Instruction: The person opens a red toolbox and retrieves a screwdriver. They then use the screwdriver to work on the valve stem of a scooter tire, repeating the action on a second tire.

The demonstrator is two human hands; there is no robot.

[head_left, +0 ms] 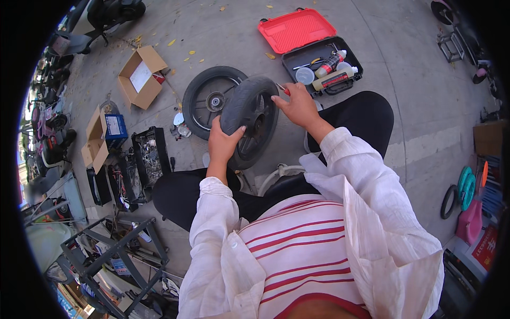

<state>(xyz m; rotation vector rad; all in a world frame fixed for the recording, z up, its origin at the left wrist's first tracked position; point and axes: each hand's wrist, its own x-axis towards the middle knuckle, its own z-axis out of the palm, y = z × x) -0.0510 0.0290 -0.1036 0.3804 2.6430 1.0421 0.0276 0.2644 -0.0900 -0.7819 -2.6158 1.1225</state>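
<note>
Between my knees a black scooter wheel (249,114) stands tilted, its spoked rim turned to the right. My left hand (224,142) is closed on the near left side of its tyre, thumb over the tread. In my right hand (300,106) is a small red-handled tool (287,91), likely a screwdriver; its thin metal shaft points at the upper right of the tyre. The tip's contact with the tyre cannot be made out. A second wheel (199,90) lies flat on the ground behind, partly covered by the first.
An open toolbox with a red lid (297,31) holds bottles and tools at the far right. Cardboard boxes (142,77), a blue box (116,131) and a black tray of small parts (150,155) lie left. A metal frame (114,250) stands near left; parked scooters (103,18) line the far left.
</note>
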